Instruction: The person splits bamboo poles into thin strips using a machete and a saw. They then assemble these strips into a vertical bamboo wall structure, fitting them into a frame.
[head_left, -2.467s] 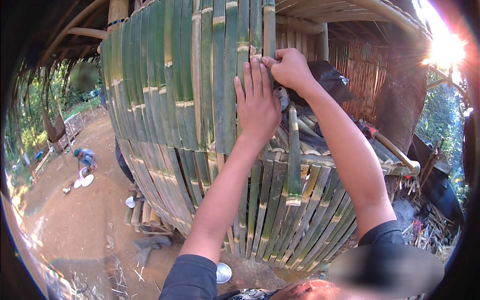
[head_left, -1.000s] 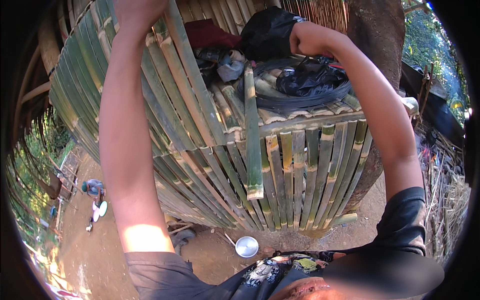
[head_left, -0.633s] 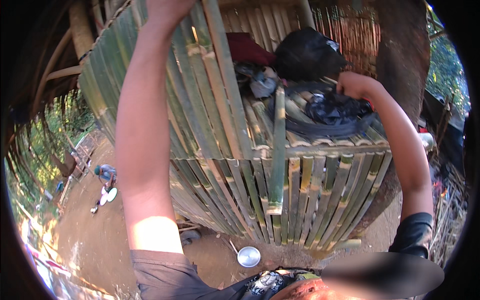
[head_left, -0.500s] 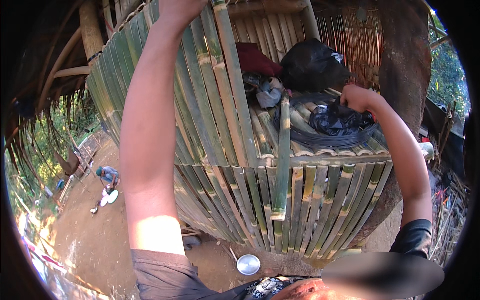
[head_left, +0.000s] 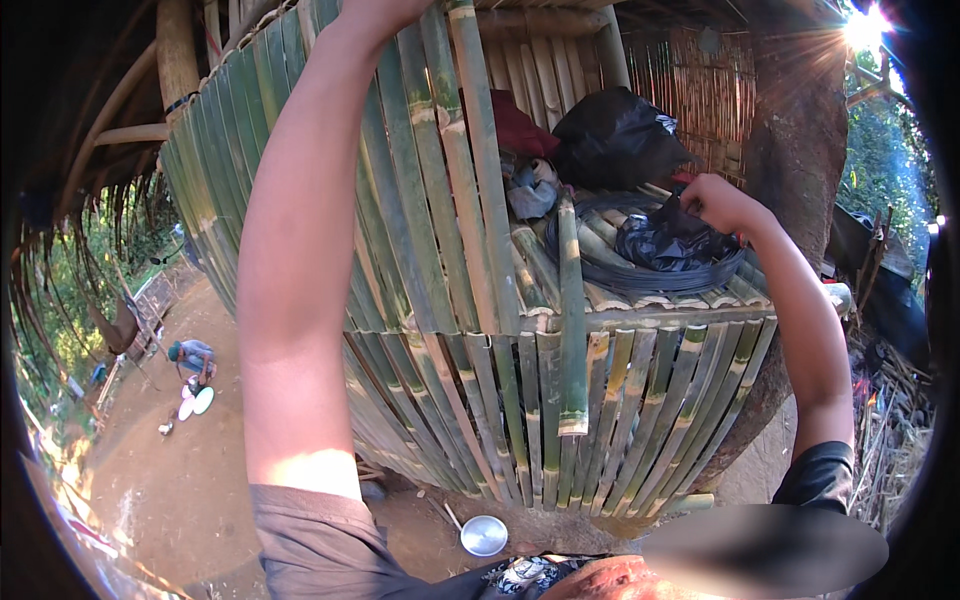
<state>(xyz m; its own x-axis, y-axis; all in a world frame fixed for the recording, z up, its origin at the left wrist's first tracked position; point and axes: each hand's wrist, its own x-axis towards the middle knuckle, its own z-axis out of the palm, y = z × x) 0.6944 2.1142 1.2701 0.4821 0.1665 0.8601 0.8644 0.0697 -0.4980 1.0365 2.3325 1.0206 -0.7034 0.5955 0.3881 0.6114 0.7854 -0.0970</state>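
My right hand is closed on the edge of a crumpled black plastic bag. That bag lies inside a coil of dark wire or thin tubing on a bamboo slat shelf. My left hand is at the top edge, over the upright bamboo slats; its fingers are cut off by the frame. Between my arms, a loose split-bamboo strip lies across the shelf, its near end jutting over the front edge.
A larger black bag, maroon cloth and a pale crumpled bag sit farther back. A tree trunk rises at right. Below, a metal pan lies on the dirt; far left, another person crouches by white discs.
The view has shifted slightly, with bright sun now showing at the upper right. My right hand stays on the black plastic bag, and my left arm remains raised.
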